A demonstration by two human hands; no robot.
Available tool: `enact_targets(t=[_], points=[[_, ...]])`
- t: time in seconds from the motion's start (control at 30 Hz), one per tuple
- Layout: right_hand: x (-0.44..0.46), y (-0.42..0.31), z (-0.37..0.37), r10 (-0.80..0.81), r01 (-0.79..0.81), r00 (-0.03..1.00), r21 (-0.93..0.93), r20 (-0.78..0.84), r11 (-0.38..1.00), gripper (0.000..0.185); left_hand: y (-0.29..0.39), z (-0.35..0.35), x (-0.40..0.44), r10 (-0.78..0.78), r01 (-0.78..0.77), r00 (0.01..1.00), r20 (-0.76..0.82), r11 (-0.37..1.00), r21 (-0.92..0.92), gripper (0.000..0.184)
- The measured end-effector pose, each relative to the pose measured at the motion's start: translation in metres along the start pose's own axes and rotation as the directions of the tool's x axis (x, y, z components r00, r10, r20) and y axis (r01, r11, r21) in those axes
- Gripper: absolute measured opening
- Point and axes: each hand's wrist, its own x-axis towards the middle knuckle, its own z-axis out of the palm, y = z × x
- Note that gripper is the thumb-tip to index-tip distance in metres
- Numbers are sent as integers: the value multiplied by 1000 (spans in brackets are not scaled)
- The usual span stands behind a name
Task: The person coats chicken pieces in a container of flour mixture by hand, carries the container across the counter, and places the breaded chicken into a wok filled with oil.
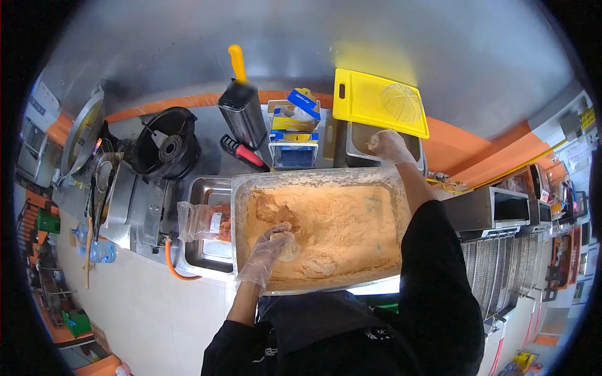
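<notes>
A large metal pan (316, 177) full of orange-tan breading flour (351, 232) lies in front of me. My left hand (271, 249), in a clear plastic glove, is closed around a pale flour-coated piece (289, 247) at the pan's left side. Just beyond it, darker wet-looking raw meat pieces (271, 210) rest in the flour. My right hand (392, 148), gloved as well, is stretched over a smaller metal pan (359, 136) at the back right. Its flour-covered fingers are curled; whether they hold anything is hard to make out.
A yellow cutting board (359, 94) with a wire strainer (401, 103) covers the small pan's back. Left stands a steel tray (216, 252) with bagged meat (210, 220). Behind are a knife holder (241, 113), boxes (295, 125), a red-handled tool (246, 152) and a black pot (164, 147).
</notes>
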Motion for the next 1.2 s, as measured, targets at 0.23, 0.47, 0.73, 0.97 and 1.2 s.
enact_targets(t=[0.23, 0.47, 0.73, 0.97, 1.2], points=[[10, -3, 8, 75, -71, 995, -63, 61, 995, 21, 2, 1, -5, 22, -25, 994, -111, 999, -28, 30], [54, 73, 76, -386, 364, 901, -826, 196, 431, 18, 7, -6, -14, 0, -40, 973, -230, 985, -169, 32], [10, -14, -16, -205, 211, 974, 60, -92, 976, 14, 3, -29, -21, 31, -60, 913, -406, 996, -59, 34], [-22, -51, -64, -75, 92, 979, 81, -189, 992, 21, -6, -40, -21, 163, -79, 908, -386, 971, 223, 34], [-29, -49, -81, -61, 63, 985, 2, -163, 998, 28, 6, -23, -41, 303, -286, 935, -182, 951, 115, 39]])
